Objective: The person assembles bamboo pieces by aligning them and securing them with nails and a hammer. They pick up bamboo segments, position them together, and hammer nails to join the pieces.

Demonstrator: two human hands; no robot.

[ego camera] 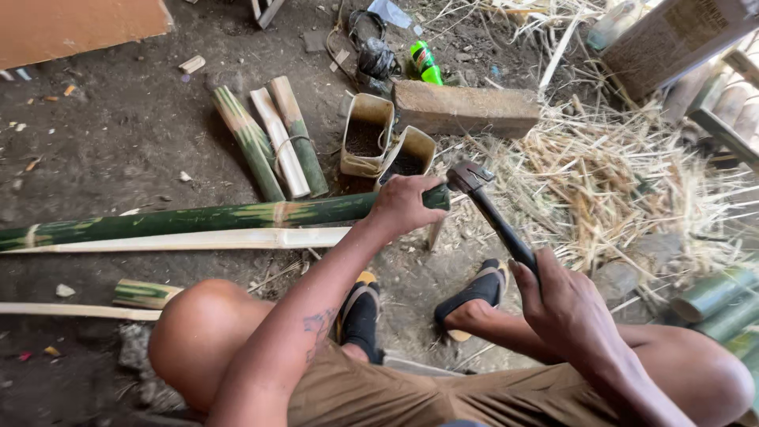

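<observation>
Overhead, head view only. Left hand [402,204] is wrapped over the near end of a long green bamboo pole [198,217], fingers curled tight around it. The pole runs out toward nine o'clock and leaves the frame at the left edge. Its cut end sits at centre, just beside the tool head.

Right hand [565,304] is closed in a fist on the dark handle of a chopping tool [490,209]. The handle slants up toward eleven o'clock; its metal head meets the pole's end.

A pale split strip [205,239] lies alongside the pole at its near side, touching or nearly so. At twelve o'clock from the left hand stand two cut bamboo cups [368,134] holding dark fill, with a brick [466,109] just behind. Three short bamboo sections [273,142] lie at eleven o'clock.

Bare dirt floor [118,126] is open toward ten o'clock. Straw litter [617,174] crowds two o'clock. Green bamboo lengths [715,304] press the right edge. Sandalled feet [474,296] are planted at six o'clock below the pole end.
</observation>
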